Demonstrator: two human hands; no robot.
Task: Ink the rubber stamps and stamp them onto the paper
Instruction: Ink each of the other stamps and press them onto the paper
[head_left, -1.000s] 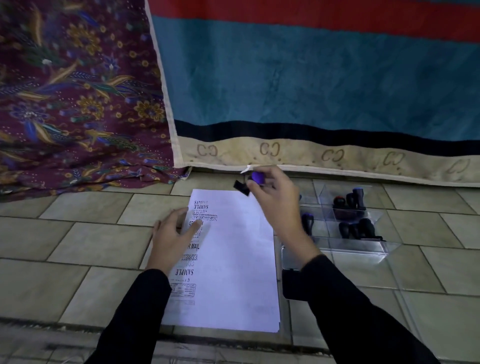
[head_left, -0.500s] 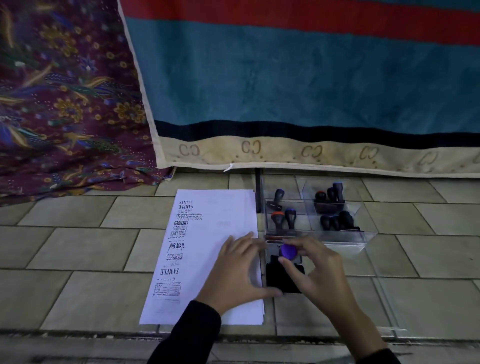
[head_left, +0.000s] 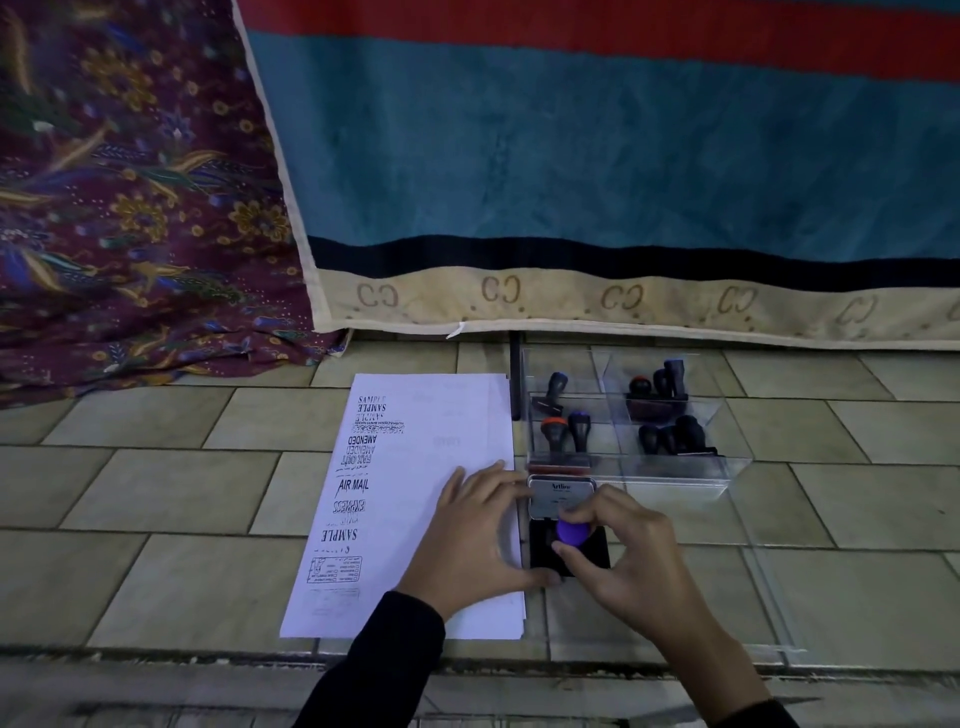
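A white sheet of paper (head_left: 426, 499) lies on the tiled floor, with several stamped words down its left side. Just right of it sits an open black ink pad (head_left: 597, 553) with its silver lid (head_left: 558, 493) raised behind. My right hand (head_left: 634, 561) pinches a stamp by its purple knob (head_left: 571, 532) and holds it down on the pad. My left hand (head_left: 478, 535) lies flat on the paper's right edge, its thumb touching the pad's near left corner.
A clear plastic organiser (head_left: 727, 467) behind the pad holds several more stamps with dark, orange and blue handles (head_left: 566, 431). A striped blanket (head_left: 597, 182) and a floral cloth (head_left: 130, 208) hang behind. A clear sheet (head_left: 779, 597) lies on the tiles at right.
My right hand carried the purple stamp from above the paper's top down to the ink pad. My left hand slid from the paper's left side to its right edge beside the pad.
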